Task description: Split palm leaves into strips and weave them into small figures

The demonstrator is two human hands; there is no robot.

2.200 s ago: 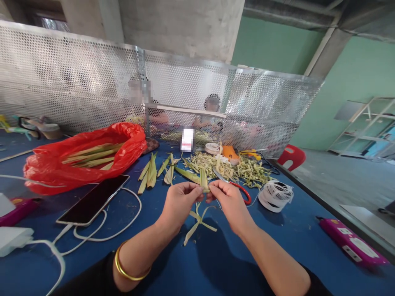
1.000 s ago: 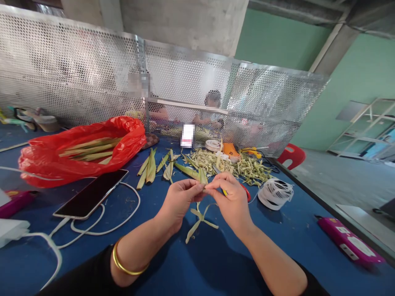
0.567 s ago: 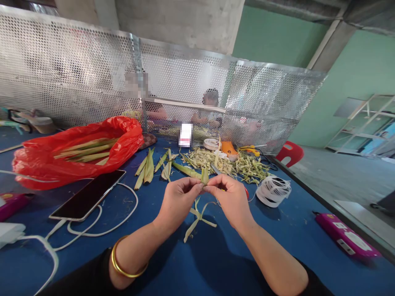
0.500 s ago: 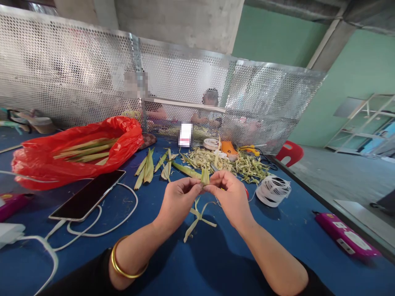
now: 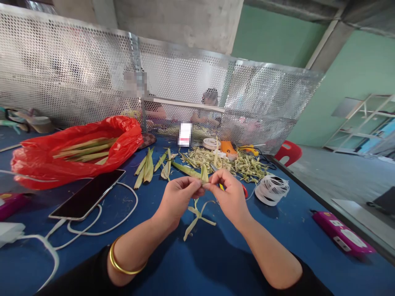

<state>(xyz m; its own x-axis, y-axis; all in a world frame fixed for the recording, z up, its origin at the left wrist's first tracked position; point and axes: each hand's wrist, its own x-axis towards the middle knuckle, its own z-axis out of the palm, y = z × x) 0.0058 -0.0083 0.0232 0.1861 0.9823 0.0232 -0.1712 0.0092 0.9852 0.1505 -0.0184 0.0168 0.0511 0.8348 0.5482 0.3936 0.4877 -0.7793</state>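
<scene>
Pinching a pale green leaf piece (image 5: pixel 204 174) between their fingertips, your left hand (image 5: pixel 179 197) and right hand (image 5: pixel 231 197) are holding it above the blue table (image 5: pixel 296 224), in front of a heap of leaf shreds (image 5: pixel 212 159). Below them, some pale strips (image 5: pixel 195 220) are lying spread out, while red-handled scissors (image 5: pixel 245 191) are lying partly hidden behind your right hand, near a roll of white cord (image 5: pixel 268 195).

A perforated metal screen (image 5: pixel 185 70) stands before green (image 5: pixel 280 41) and concrete walls (image 5: pixel 175 22).
</scene>
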